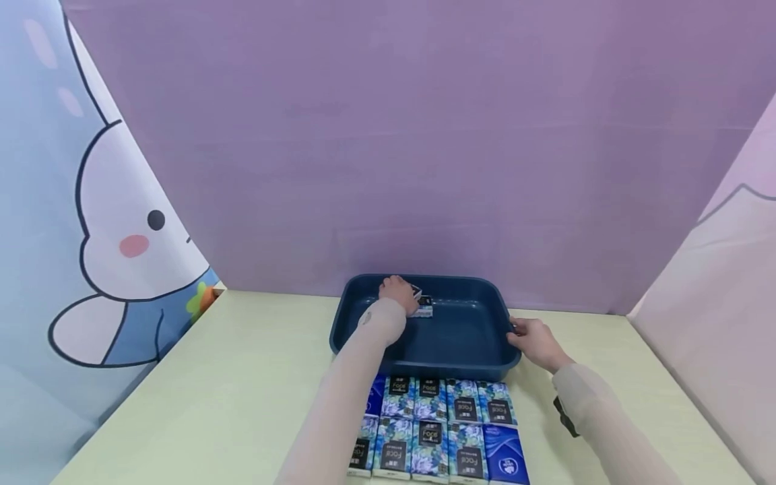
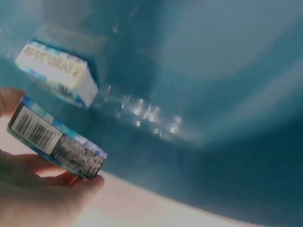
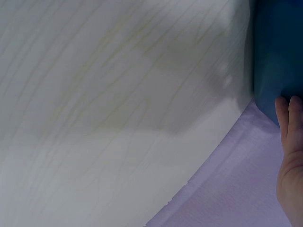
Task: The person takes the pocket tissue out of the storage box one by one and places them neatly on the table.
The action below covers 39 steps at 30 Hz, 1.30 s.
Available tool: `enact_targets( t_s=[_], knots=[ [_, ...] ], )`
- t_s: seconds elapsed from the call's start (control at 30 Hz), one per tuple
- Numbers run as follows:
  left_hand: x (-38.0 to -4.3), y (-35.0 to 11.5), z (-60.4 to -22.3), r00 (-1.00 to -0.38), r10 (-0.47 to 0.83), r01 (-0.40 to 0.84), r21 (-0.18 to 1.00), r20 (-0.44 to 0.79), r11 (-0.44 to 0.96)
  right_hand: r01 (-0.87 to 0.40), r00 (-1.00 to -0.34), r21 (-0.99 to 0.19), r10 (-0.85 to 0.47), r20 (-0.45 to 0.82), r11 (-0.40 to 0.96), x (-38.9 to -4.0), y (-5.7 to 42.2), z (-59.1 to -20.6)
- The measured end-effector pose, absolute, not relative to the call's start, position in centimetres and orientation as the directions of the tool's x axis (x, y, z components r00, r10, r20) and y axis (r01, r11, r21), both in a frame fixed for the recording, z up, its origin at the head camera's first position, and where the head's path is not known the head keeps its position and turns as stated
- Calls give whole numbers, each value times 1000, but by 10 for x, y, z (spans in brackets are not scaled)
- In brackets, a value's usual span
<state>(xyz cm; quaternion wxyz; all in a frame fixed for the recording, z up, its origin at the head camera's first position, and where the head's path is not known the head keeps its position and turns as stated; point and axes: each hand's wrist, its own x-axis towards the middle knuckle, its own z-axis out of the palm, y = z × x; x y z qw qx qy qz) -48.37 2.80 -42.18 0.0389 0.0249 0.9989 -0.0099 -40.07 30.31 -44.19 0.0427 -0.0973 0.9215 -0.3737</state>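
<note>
My left hand (image 1: pixel 398 294) reaches into the back left part of a dark blue plastic basin (image 1: pixel 461 337). In the left wrist view its fingers and thumb grip a small tissue pack (image 2: pixel 57 139), with a barcode side facing the camera. Close beside it, a second tissue pack (image 2: pixel 57 71) lies in the basin. My right hand (image 1: pixel 538 342) holds the basin's right rim. In the right wrist view the fingers (image 3: pixel 294 118) of that hand lie against the basin's outer wall (image 3: pixel 274 61); the thumb is outside that frame.
Two rows of tissue packs (image 1: pixel 429 448), mostly blue floral, lie flat just in front of the basin. One plain dark blue pack (image 1: pixel 506 455) ends the front row at right. A purple cloth wall (image 1: pixel 424 168) rises behind the pale table (image 1: pixel 242 377).
</note>
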Motion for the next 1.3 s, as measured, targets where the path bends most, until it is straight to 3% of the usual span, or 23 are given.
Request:
enact_targets(
  t_s=[0.33,0.73,1.3],
  knots=[
    [-451,17,-376,-967,200,216,-84,-159,973,-154,-976,-679,-219,-11,717,-398,304,-439],
    [-405,9,-337,-884,431,439,-6,-181,898,-138,-975,-671,-218,-36,729,-408,311,-444],
    [-301,-29,-348,-740,666,673,-111,-92,732,-139,-979,-642,-204,-28,754,-415,327,-443]
  ],
)
